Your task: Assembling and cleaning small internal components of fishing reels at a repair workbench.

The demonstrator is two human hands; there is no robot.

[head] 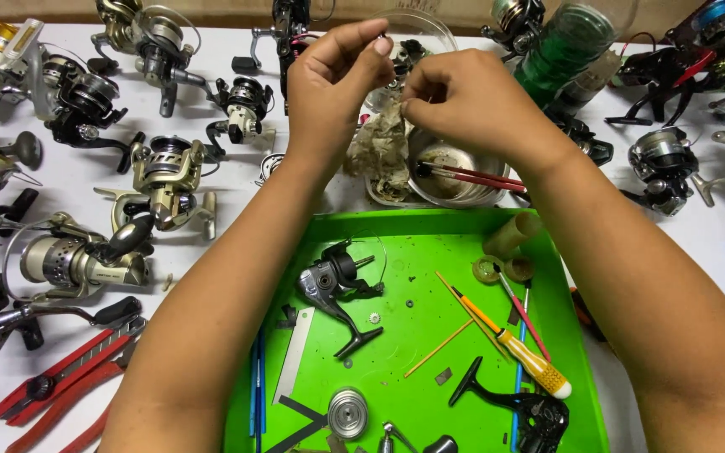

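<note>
- Pinching a tiny part between thumb and forefinger, the left hand [333, 71] is held raised above the far edge of the green tray [581, 369]; the part is too small to be identified.
- The right hand [463, 96] is closed in a narrow pinch on a crumpled, dirty rag [383, 147], which hangs down just below and between the two hands.
- The pinched part is thus placed just left of and slightly above the right fingers [413, 107], with both hands almost touching.
- Below the rag, a metal bowl [463, 180] with red-handled tools is seen.
- Nearer the body, a stripped reel body [337, 281], a spool [347, 413] and a yellow-handled screwdriver [522, 356] lie in the tray.
- Whole fishing reels [161, 180] are spread over the white counter [69, 180].
</note>
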